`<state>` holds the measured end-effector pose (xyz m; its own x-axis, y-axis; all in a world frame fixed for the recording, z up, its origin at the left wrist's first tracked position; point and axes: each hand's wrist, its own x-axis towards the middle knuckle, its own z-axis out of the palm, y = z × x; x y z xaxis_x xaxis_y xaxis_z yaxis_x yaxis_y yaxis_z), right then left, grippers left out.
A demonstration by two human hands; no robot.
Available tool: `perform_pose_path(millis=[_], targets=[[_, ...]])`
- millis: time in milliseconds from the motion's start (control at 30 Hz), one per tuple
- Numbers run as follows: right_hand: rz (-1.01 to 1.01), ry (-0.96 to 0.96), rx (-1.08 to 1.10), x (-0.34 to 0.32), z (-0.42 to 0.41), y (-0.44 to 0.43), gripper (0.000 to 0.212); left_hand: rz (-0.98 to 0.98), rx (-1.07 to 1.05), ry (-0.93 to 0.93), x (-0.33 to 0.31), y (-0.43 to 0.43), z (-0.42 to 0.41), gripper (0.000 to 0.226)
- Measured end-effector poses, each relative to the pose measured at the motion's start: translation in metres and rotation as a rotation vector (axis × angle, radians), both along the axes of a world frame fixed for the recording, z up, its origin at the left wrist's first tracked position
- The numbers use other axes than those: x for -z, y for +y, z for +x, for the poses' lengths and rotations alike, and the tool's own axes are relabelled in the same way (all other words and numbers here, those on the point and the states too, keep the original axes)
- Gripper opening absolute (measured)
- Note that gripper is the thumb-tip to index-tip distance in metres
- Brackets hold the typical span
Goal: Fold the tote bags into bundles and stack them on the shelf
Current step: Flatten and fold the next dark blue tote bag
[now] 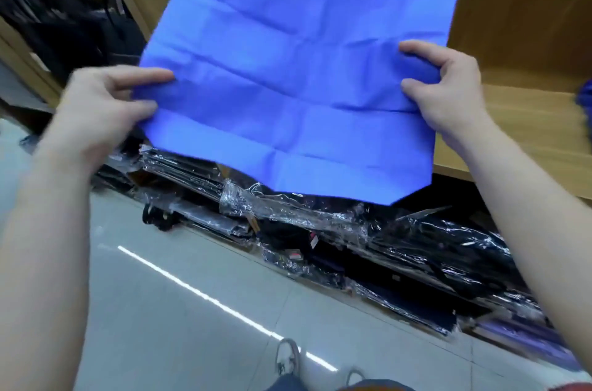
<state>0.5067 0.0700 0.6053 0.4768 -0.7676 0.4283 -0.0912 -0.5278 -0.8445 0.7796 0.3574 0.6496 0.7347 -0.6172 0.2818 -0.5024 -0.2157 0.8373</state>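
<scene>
A blue tote bag (288,86) is held spread in the air, its left edge pinched between thumb and fingers of the left hand (105,108). Its right edge is gripped by the curled fingers of the right hand (448,96). The bag is stretched flat and creased, with its two handles pointing away at the top. It is held in front of the wooden shelf (528,121) and above plastic-wrapped dark packs (320,230) heaped on the tiled floor (192,326).

The folding step is judged to be at its start, since no fold has been made in this bag and no bundle is seen. The next move is thought to call for the two sides being brought together evenly, so that the layers do not slip.

Counted: one open bag, two hands and two shoes (288,358) at the lower edge. One further scrap of blue cloth (584,99) lies on the shelf at far right, and whether it is another bag cannot be told.
</scene>
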Motion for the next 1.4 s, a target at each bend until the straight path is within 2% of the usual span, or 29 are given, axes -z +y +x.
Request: perform_pose_path(millis=[67, 167, 233, 400, 500, 567, 633, 667, 733, 767, 833, 867, 933, 967, 1000, 1067, 1100, 1133, 1167, 1200, 1233, 1300, 1333, 1400], targets=[[0.004, -0.004, 0.079, 0.014, 0.009, -0.017, 0.052, 0.095, -0.002, -0.003, 0.017, -0.019, 0.008, 0.073], [-0.029, 0.004, 0.167, 0.037, 0.026, -0.036, 0.052, 0.271, 0.043, -0.133, 0.061, -0.064, 0.039, 0.074], [-0.114, 0.076, 0.215, 0.05, 0.037, -0.048, 0.05, 0.394, 0.093, -0.239, 0.087, -0.091, 0.062, 0.076], [-0.243, 0.42, 0.378, 0.078, 0.071, -0.082, 0.05, 0.681, 0.286, -0.245, 0.135, -0.151, 0.106, 0.087], [-0.188, 0.779, 0.537, 0.082, 0.093, -0.089, 0.066, 0.743, 0.371, -0.235, 0.155, -0.172, 0.131, 0.095], [-0.191, 0.915, 0.581, 0.085, 0.104, -0.078, 0.079, 0.823, 0.411, -0.289, 0.163, -0.183, 0.149, 0.102], [-0.225, 0.966, 0.393, 0.092, 0.111, -0.063, 0.079, 0.967, 0.409, -0.465, 0.163, -0.189, 0.158, 0.104], [-0.181, 0.983, 0.231, 0.097, 0.113, -0.057, 0.079, 1.012, 0.384, -0.563, 0.161, -0.19, 0.16, 0.101], [-0.071, 1.115, -0.06, 0.102, 0.114, -0.045, 0.091, 1.03, 0.333, -0.7, 0.155, -0.189, 0.162, 0.095], [-0.073, 1.198, -0.132, 0.106, 0.113, -0.042, 0.097, 0.96, 0.33, -0.746, 0.153, -0.187, 0.163, 0.091], [-0.118, 1.272, -0.126, 0.109, 0.111, -0.041, 0.089, 0.689, 0.452, -0.759, 0.156, -0.187, 0.165, 0.074], [-0.154, 1.274, -0.094, 0.109, 0.111, -0.042, 0.084, 0.553, 0.552, -0.729, 0.161, -0.188, 0.165, 0.059], [-0.199, 1.279, -0.07, 0.103, 0.113, -0.041, 0.076, 0.396, 0.665, -0.509, 0.17, -0.19, 0.163, 0.031], [-0.188, 1.263, -0.074, 0.1, 0.114, -0.042, 0.072, 0.345, 0.657, -0.349, 0.169, -0.191, 0.162, 0.027], [-0.172, 1.23, -0.084, 0.096, 0.112, -0.043, 0.066, 0.304, 0.611, -0.212, 0.168, -0.194, 0.162, 0.035], [-0.11, 1.133, -0.116, 0.09, 0.106, -0.049, 0.05, 0.308, 0.527, -0.057, 0.166, -0.199, 0.167, 0.049], [-0.087, 1.076, -0.12, 0.085, 0.103, -0.054, 0.033, 0.329, 0.52, -0.016, 0.165, -0.199, 0.169, 0.046], [-0.05, 1.038, -0.114, 0.082, 0.099, -0.062, 0.011, 0.351, 0.515, 0.01, 0.167, -0.199, 0.172, 0.032], [0.009, 0.992, -0.098, 0.082, 0.094, -0.07, 0.018, 0.369, 0.493, 0.043, 0.168, -0.198, 0.175, 0.012], [0.097, 0.939, -0.061, 0.084, 0.089, -0.077, 0.031, 0.376, 0.458, 0.049, 0.168, -0.196, 0.176, 0.019], [0.202, 0.872, -0.025, 0.087, 0.085, -0.081, 0.033, 0.382, 0.438, 0.06, 0.169, -0.194, 0.178, 0.036], [0.267, 0.75, 0.053, 0.094, 0.085, -0.081, 0.031, 0.377, 0.365, 0.04, 0.171, -0.193, 0.18, 0.046], [0.241, 0.709, 0.107, 0.102, 0.087, -0.079, 0.036, 0.379, 0.321, -0.035, 0.169, -0.193, 0.178, 0.046], [0.149, 0.625, 0.244, 0.114, 0.094, -0.075, 0.037, 0.38, 0.216, -0.325, 0.171, -0.193, 0.173, 0.039]])
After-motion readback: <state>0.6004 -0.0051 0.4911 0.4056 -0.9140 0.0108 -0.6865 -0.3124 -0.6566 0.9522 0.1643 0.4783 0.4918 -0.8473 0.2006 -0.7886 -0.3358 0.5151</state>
